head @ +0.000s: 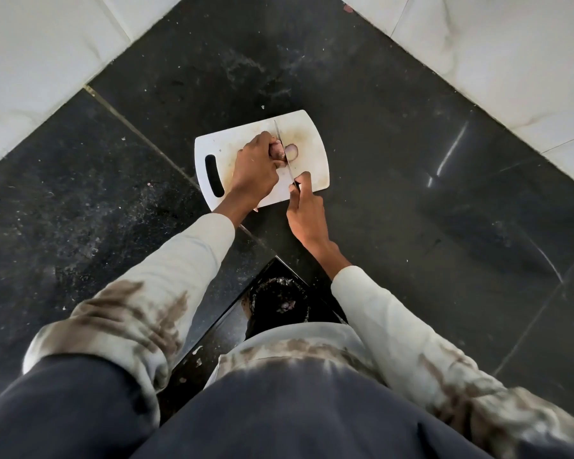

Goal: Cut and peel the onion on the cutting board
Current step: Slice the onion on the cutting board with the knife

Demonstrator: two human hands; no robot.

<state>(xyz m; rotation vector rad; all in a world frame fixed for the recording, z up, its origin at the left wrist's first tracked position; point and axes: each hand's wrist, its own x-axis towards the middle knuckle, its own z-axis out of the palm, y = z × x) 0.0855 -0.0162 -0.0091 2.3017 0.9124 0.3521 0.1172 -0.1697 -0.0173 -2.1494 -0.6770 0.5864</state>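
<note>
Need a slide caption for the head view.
Left hand steadies onion on cutting board; right hand slices with knife.

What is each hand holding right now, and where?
Left hand grips the purple onion from its left side; right hand grips the steel knife by its handle.

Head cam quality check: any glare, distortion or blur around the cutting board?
Head view: wide-angle bending curves the counter edges; a bright glare streak sits right of the cutting board; the onion and knife look small and soft, partly hidden by the left hand.
</note>
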